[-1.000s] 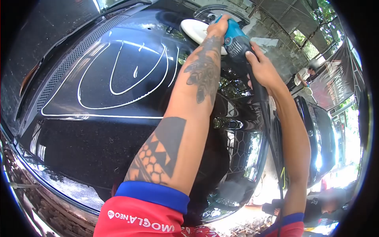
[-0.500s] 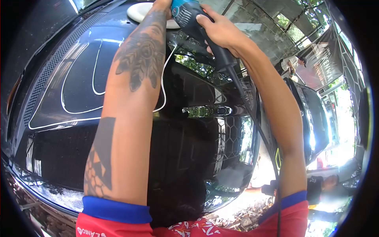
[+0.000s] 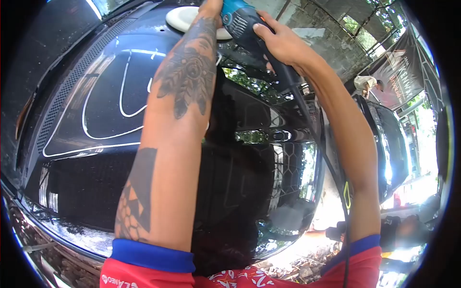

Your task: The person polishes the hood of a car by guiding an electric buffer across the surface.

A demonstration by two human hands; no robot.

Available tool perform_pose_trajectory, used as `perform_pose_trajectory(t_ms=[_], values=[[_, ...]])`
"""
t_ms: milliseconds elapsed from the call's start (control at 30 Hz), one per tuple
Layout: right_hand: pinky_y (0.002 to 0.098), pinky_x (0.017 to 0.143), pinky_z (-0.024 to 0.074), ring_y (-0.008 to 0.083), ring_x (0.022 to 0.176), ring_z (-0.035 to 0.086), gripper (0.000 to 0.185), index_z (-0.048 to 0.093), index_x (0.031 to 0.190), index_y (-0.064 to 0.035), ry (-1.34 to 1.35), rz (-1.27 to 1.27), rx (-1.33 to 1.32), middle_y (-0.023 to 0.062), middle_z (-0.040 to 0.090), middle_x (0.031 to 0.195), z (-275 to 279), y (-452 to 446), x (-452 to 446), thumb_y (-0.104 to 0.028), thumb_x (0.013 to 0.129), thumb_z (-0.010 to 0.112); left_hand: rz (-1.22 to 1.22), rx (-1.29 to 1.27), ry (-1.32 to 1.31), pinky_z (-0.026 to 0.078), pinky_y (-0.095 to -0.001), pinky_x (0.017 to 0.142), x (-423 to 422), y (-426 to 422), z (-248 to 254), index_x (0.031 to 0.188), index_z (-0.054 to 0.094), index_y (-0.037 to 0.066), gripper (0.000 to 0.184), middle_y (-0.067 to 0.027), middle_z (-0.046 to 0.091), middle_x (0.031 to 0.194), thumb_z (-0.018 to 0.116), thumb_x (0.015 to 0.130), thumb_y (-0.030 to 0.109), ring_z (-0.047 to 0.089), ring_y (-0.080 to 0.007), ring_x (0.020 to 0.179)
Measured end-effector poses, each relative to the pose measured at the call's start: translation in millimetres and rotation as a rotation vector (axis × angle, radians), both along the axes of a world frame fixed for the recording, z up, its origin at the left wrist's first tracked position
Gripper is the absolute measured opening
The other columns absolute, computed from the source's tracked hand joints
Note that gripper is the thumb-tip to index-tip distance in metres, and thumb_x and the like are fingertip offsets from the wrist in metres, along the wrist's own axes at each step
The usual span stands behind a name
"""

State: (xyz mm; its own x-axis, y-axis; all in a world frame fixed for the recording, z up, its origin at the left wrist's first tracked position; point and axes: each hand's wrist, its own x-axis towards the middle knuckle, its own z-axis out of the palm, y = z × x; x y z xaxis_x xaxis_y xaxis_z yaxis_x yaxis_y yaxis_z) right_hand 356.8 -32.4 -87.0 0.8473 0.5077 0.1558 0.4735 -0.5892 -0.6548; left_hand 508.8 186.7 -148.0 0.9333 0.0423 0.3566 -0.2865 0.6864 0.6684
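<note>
A blue and black car polisher is at the top of the view, its round white pad lying against the glossy black car panel. My right hand wraps the black rear handle, with the thumb along its upper side. My left hand grips the polisher's front by the head, partly cut off by the frame's top edge. White lines of polish run in nested curves over the panel, left of my tattooed left forearm. That forearm hides part of them.
The power cord drops from the handle past my right forearm. A perforated dark strip borders the panel on the left. Another dark car stands at the right, with a person behind it. Leaves and rubble lie below.
The whole view has shifted, so panel, arms and polisher all appear slightly further right. Both hands keep their hold on the polisher. The person at the back right has changed posture.
</note>
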Motion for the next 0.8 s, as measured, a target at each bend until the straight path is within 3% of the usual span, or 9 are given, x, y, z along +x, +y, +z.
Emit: perform_pose_trajectory(t_ms=[167, 267, 433, 800], values=[[0.0322, 0.052, 0.0542, 0.0187, 0.058, 0.060, 0.063, 0.033, 0.155, -0.0152, 0.027, -0.011, 0.011, 0.0112, 0.061, 0.088, 0, -12, 0, -0.036, 0.099, 0.051, 0.108, -0.051, 0.066, 0.059, -0.0444, 0.076, -6, -19, 3, 0.109, 0.064, 0.002, 0.047, -0.0135, 0.067, 0.096, 0.047, 0.097, 0.044, 0.068, -0.0282, 0.084], [0.0319, 0.051, 0.0542, 0.0185, 0.058, 0.060, 0.063, 0.033, 0.155, -0.0153, 0.040, -0.051, 0.000, 0.0105, 0.059, 0.085, -2, -20, 1, -0.037, 0.099, 0.051, 0.307, -0.030, 0.153, 0.058, -0.0417, 0.076, -25, -38, 11, 0.111, 0.065, 0.003, 0.043, -0.0138, 0.065, 0.100, 0.055, 0.090, 0.039, 0.066, -0.0273, 0.085], [0.0330, 0.051, 0.0543, 0.0166, 0.057, 0.057, 0.062, 0.033, 0.156, -0.0161, 0.005, -0.070, 0.003, 0.0074, 0.054, 0.075, -5, -33, 5, -0.036, 0.100, 0.051, 0.238, -0.051, 0.053, 0.058, -0.0409, 0.076, 3, -47, -3, 0.110, 0.066, 0.005, 0.040, -0.0132, 0.065, 0.100, 0.051, 0.094, 0.039, 0.066, -0.0264, 0.085], [0.0340, 0.052, 0.0542, 0.0162, 0.060, 0.057, 0.062, 0.033, 0.156, -0.0166, 0.034, -0.132, 0.008, 0.0073, 0.053, 0.075, -10, -58, 5, -0.036, 0.100, 0.051, 0.264, 0.023, 0.057, 0.057, -0.0393, 0.080, -3, -83, -4, 0.113, 0.067, 0.010, 0.038, -0.0130, 0.066, 0.103, 0.049, 0.095, 0.039, 0.066, -0.0264, 0.090]])
